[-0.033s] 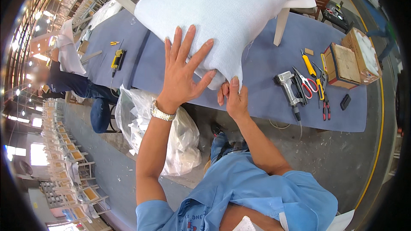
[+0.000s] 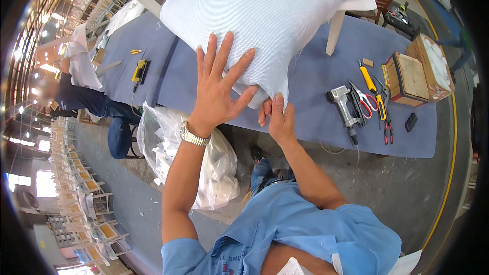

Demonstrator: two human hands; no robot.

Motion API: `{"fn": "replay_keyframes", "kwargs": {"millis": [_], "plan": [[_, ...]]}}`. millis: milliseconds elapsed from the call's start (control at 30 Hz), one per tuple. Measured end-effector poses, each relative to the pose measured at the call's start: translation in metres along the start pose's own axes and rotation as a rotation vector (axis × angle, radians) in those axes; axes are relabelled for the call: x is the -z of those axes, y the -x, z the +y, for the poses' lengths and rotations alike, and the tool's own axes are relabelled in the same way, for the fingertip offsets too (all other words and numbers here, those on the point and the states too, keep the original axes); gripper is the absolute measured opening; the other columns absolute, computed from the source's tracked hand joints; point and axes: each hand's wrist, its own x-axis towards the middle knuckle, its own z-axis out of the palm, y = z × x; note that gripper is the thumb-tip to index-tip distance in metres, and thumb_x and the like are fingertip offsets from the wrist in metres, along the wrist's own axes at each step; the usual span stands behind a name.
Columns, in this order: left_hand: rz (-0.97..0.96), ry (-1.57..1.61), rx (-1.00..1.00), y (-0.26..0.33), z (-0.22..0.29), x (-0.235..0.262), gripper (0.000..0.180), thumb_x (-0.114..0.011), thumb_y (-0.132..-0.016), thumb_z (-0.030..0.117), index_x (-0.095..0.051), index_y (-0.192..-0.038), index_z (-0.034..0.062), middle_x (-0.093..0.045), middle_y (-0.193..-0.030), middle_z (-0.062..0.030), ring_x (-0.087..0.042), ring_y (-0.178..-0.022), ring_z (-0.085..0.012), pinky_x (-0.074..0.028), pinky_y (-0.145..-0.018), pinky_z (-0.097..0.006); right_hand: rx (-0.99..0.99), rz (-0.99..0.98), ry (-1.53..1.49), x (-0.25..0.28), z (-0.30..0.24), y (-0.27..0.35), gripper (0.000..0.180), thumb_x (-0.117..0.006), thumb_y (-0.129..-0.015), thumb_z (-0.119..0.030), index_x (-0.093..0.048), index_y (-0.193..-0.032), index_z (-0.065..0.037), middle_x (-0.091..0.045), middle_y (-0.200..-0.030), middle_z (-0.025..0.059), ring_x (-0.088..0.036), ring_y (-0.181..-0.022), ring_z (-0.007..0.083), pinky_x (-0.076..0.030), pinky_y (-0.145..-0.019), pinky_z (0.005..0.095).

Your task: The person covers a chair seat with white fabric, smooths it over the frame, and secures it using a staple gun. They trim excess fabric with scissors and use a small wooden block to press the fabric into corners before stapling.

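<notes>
A pale blue-white woven fabric (image 2: 254, 15) is draped over a broad cushion-like shape, probably a chair seat, with a pale wooden leg (image 2: 334, 33) at its right. My left hand (image 2: 219, 81) lies spread on the near part of the cloth, fingers stretched out and thumb toward the near corner. A metal-band watch is on that wrist. At the near corner, my right hand (image 2: 279, 117) pinches the fabric edge between thumb and fingers, pulling it into a point. What lies under the cloth is hidden.
On the blue-covered table (image 2: 305, 91), to the right, lie a pneumatic stapler (image 2: 346, 109), scissors (image 2: 364, 99), a yellow-handled tool (image 2: 365, 76), red-handled pliers (image 2: 388, 130) and boxes (image 2: 407, 79). A yellow stapler (image 2: 140, 74) is at left. Below stands a clear plastic bag (image 2: 204, 173); another person (image 2: 76, 91) works far left.
</notes>
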Motion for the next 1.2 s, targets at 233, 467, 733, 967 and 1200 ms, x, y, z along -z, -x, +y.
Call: {"fn": "replay_keyframes", "kwargs": {"millis": [233, 467, 733, 967, 1200], "plan": [[0.022, 0.009, -0.007, -0.003, -0.009, -0.008, 0.065, -0.069, -0.086, 0.045, -0.058, -0.142, 0.0134, -0.026, -0.163, -0.0215, -0.014, -0.153, -0.0453, -0.007, -0.119, -0.065, 0.067, 0.103, 0.102, -0.011, 0.011, -0.010, 0.060, -0.040, -0.108, -0.046, -0.050, -0.069, -0.002, -0.055, -0.057, 0.0067, -0.054, -0.050, 0.0128, -0.043, -0.046, 0.0273], [0.007, 0.067, -0.008, 0.001, -0.017, -0.012, 0.060, -0.066, -0.091, 0.044, -0.057, -0.144, 0.0159, -0.022, -0.164, -0.0230, -0.010, -0.153, -0.0472, -0.002, -0.118, -0.066, 0.085, 0.079, 0.082, -0.011, 0.009, -0.008, 0.059, -0.038, -0.109, -0.043, -0.048, -0.068, -0.002, -0.053, -0.055, 0.0080, -0.056, -0.050, 0.0138, -0.044, -0.046, 0.0276], [0.482, 0.464, 0.285, 0.021, 0.026, -0.031, 0.047, -0.074, -0.086, 0.025, -0.065, -0.128, 0.0040, -0.027, -0.159, -0.0328, -0.027, -0.148, -0.0493, -0.029, -0.116, -0.057, 0.117, 0.047, 0.185, -0.012, 0.002, -0.013, 0.057, -0.037, -0.108, -0.048, -0.047, -0.071, -0.006, -0.051, -0.061, 0.0042, -0.054, -0.052, 0.0140, -0.042, -0.047, 0.0288], [0.598, 0.462, 0.577, 0.027, 0.076, -0.069, 0.034, -0.092, -0.069, 0.018, -0.069, -0.088, 0.0000, -0.039, -0.151, -0.0349, -0.065, -0.091, -0.0232, -0.053, -0.073, -0.031, -0.008, -0.026, -0.172, 0.014, 0.027, -0.008, 0.048, -0.042, -0.108, -0.044, -0.054, -0.080, -0.007, -0.059, -0.072, 0.0034, -0.056, -0.064, 0.0121, -0.044, -0.055, 0.0282], [0.663, 0.357, 0.615, 0.015, 0.065, -0.071, 0.032, -0.093, -0.068, 0.020, -0.067, -0.073, 0.0009, -0.040, -0.151, -0.0331, -0.071, -0.090, -0.0254, -0.057, -0.069, -0.028, 0.069, 0.016, 0.028, -0.005, 0.023, -0.027, 0.043, -0.044, -0.109, -0.041, -0.063, -0.095, -0.004, -0.063, -0.080, 0.0035, -0.059, -0.073, 0.0111, -0.046, -0.061, 0.0291]]}}
